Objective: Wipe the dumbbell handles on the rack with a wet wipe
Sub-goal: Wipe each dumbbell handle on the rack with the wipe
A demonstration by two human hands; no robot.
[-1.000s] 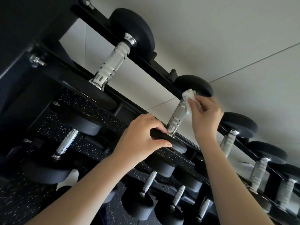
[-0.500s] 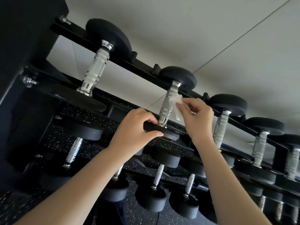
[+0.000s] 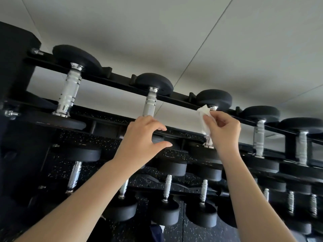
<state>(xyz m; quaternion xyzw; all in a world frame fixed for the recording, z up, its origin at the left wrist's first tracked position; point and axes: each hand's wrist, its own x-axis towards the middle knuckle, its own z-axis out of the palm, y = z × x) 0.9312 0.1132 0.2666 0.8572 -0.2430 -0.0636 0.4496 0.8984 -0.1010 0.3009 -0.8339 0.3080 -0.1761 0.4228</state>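
Observation:
A black dumbbell rack [image 3: 180, 100] holds a top row of black dumbbells with silver handles. My right hand [image 3: 223, 130] pinches a white wet wipe [image 3: 203, 117] against the handle of the third dumbbell [image 3: 214, 99] from the left; most of that handle is hidden behind the wipe and my fingers. My left hand [image 3: 141, 137] hovers in front of the second dumbbell's handle [image 3: 150, 103], fingers curled and apart, holding nothing. The first dumbbell's handle [image 3: 70, 91] stands bare at the left.
More top-row dumbbells [image 3: 258, 135] run off to the right. Two lower rows of dumbbells [image 3: 167, 191] sit below my arms over speckled black flooring [image 3: 192, 231]. A pale wall [image 3: 174, 41] lies behind the rack. The rack's black upright [image 3: 15, 67] stands at the left.
My right hand carried the wipe from the second dumbbell's handle to the third's. My left hand let go of the second dumbbell's near head and opened. The view shifted right.

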